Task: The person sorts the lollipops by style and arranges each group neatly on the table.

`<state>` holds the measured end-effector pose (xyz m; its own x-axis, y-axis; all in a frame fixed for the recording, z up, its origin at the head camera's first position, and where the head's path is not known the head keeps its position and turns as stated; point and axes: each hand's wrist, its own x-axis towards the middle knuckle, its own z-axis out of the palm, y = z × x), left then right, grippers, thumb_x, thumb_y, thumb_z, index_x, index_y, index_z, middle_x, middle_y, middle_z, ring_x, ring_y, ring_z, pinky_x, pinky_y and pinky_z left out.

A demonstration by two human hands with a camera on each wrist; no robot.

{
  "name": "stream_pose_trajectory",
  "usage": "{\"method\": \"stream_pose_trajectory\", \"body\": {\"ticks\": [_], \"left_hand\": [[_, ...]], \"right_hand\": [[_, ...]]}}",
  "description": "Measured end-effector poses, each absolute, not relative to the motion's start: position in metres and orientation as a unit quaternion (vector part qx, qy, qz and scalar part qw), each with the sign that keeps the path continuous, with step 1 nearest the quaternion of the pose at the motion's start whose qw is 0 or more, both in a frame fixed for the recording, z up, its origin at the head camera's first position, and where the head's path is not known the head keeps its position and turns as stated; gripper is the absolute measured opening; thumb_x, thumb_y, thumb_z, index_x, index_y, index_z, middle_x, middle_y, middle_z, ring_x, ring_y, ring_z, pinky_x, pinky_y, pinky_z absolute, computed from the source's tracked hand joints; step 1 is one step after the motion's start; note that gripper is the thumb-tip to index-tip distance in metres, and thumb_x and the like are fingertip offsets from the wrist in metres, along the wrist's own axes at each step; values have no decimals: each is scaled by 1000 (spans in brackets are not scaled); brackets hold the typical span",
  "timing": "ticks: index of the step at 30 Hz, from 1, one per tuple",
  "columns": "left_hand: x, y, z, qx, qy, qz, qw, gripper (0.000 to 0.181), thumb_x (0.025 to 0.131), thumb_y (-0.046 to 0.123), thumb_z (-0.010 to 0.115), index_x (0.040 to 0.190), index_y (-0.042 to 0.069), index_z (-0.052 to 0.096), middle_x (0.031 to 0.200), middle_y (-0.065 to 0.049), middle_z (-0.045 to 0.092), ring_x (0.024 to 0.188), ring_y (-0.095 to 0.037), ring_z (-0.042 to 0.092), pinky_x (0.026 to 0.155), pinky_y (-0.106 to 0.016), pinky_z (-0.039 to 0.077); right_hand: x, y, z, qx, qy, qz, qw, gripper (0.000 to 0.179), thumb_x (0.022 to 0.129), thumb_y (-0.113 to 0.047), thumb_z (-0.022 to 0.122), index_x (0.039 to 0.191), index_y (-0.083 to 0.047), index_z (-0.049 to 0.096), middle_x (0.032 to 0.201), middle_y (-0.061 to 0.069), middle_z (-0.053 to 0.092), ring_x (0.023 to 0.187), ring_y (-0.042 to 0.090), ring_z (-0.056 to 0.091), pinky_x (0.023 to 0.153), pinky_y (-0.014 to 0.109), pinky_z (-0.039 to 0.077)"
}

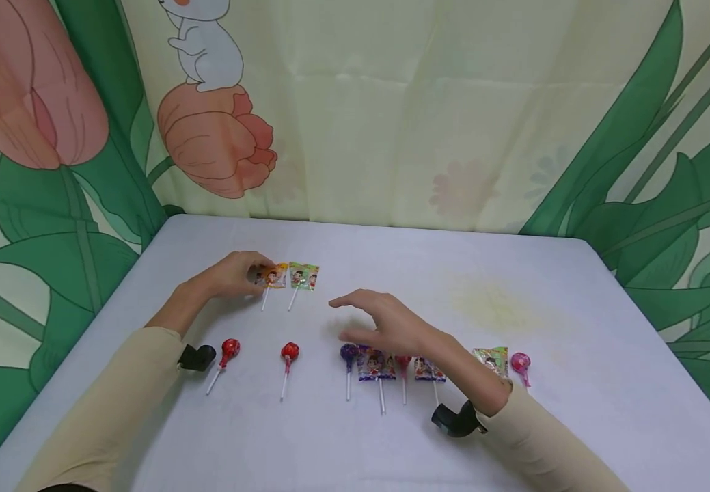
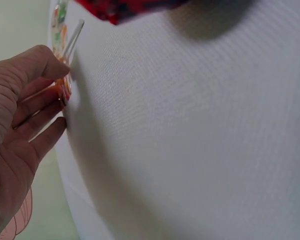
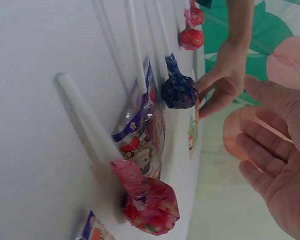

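Note:
At the back left of the table my left hand (image 1: 236, 273) pinches the left edge of a flat orange-wrapped lollipop (image 1: 277, 275), thumb on one side and fingers on the other. Right beside it lies a green-wrapped lollipop (image 1: 303, 276), its stick towards me. My right hand (image 1: 391, 321) hovers over the middle of the table with spread fingers, holding nothing. Below it are a dark blue round lollipop (image 3: 180, 92), a purple flat-wrapped lollipop (image 3: 142, 142) and a pinkish-red round lollipop (image 3: 152, 205). My right forearm passes above the row's right part.
Two red round lollipops, one at the left (image 1: 229, 349) and one nearer the middle (image 1: 290, 352), lie in the front row. Further right are another purple-wrapped lollipop (image 1: 428, 370), a green-wrapped lollipop (image 1: 493, 359) and a pink lollipop (image 1: 520, 363). A white cloth (image 1: 238, 444) covers the table; a printed curtain (image 1: 379, 137) hangs behind.

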<state>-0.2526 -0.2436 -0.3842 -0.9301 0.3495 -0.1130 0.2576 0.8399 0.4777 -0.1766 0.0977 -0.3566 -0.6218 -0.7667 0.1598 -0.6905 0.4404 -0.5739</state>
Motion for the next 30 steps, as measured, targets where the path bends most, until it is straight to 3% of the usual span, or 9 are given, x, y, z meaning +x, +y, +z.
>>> {"method": "stream_pose_trajectory", "body": {"ticks": [21, 24, 27, 30], "left_hand": [[-252, -247, -385, 157, 955, 232, 102, 57, 86, 5, 76, 139, -5, 58, 142, -24, 57, 133, -40, 50, 114, -55, 41], [-252, -246, -386, 158, 954, 233, 102, 57, 86, 4, 76, 139, -5, 58, 142, -24, 57, 133, -40, 50, 114, -55, 41], [-252, -245, -385, 158, 953, 235, 103, 57, 86, 4, 76, 140, -4, 57, 142, -24, 57, 133, -40, 50, 113, -55, 41], [-252, -245, -384, 162, 953, 234, 104, 57, 86, 4, 75, 139, -5, 57, 141, -24, 57, 132, -40, 50, 113, -55, 42]], "right_hand": [[-149, 124, -359, -420, 845, -321, 83, 51, 95, -23, 75, 142, -11, 59, 141, -1, 62, 133, 19, 55, 108, 43, 48], [-146, 129, -362, -413, 846, -326, 88, 51, 95, -22, 75, 142, -11, 59, 140, 1, 62, 114, 19, 64, 92, 34, 56], [-143, 134, -365, -410, 849, -324, 82, 52, 94, -21, 76, 141, -12, 59, 138, 2, 63, 88, 19, 64, 80, 31, 56], [-140, 140, -367, -408, 853, -318, 72, 53, 92, -21, 78, 140, -11, 60, 137, 1, 64, 94, 19, 65, 91, 37, 55]]}}
